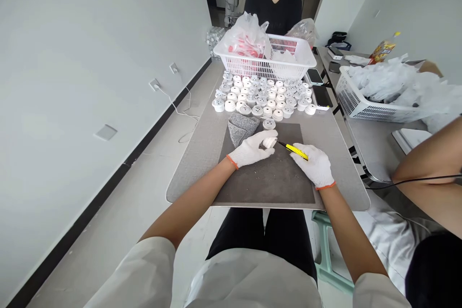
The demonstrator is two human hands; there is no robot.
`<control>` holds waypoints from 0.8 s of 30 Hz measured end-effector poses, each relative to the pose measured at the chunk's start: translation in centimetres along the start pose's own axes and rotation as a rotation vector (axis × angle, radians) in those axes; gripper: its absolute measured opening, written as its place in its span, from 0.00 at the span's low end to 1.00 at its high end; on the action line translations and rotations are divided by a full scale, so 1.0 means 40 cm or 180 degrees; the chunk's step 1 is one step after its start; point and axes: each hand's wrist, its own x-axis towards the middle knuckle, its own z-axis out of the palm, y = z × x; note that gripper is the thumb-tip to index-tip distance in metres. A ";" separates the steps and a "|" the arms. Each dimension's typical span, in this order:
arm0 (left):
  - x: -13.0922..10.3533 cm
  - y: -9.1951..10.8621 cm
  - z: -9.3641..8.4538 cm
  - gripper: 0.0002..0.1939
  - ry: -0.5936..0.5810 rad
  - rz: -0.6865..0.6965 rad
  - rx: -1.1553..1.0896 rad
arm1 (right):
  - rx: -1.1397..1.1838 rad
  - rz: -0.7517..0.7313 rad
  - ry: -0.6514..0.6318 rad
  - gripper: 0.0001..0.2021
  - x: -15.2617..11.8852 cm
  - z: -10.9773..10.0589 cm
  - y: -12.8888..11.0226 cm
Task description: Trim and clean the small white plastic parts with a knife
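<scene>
My left hand [252, 150], in a white glove with an orange cuff, grips a small round white plastic part [269, 142] between thumb and fingers, just above the dark mat. My right hand [314, 162], gloved the same way, is closed around a yellow-handled knife [296, 151]. Its thin dark tip points left and reaches the side of the part; whether it touches cannot be made out. Another round part [269, 124] with a grey face lies just beyond my left hand. A folded grey cloth [242, 128] rests beside that hand on the mat [267, 185].
Several rows of white round parts [249, 98] cover the table's far half. Behind them stands a white basket [260, 66] with plastic bags; a person in black sits beyond. Phones [322, 96] lie at right. A side table holds another basket [375, 108]; someone's arm is close on my right.
</scene>
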 end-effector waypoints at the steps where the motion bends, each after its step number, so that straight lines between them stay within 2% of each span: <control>1: 0.000 0.003 -0.002 0.32 -0.0003 -0.0037 0.0007 | -0.0053 -0.0084 0.0008 0.17 -0.001 0.002 0.001; 5: -0.002 0.013 -0.010 0.31 -0.0067 -0.0164 0.0014 | -0.0207 -0.0357 0.0085 0.16 -0.003 0.009 0.007; 9: -0.002 0.012 -0.012 0.31 -0.0127 -0.0239 0.0090 | -0.0175 -0.0312 0.0273 0.17 -0.003 0.010 0.009; 20: 0.000 0.008 -0.010 0.29 -0.0115 -0.0086 0.0203 | -0.0219 -0.0306 0.0062 0.17 -0.001 0.007 0.007; 24: -0.002 0.019 -0.014 0.29 -0.0069 -0.0204 0.0319 | -0.0189 -0.0318 -0.0054 0.17 0.000 0.006 0.003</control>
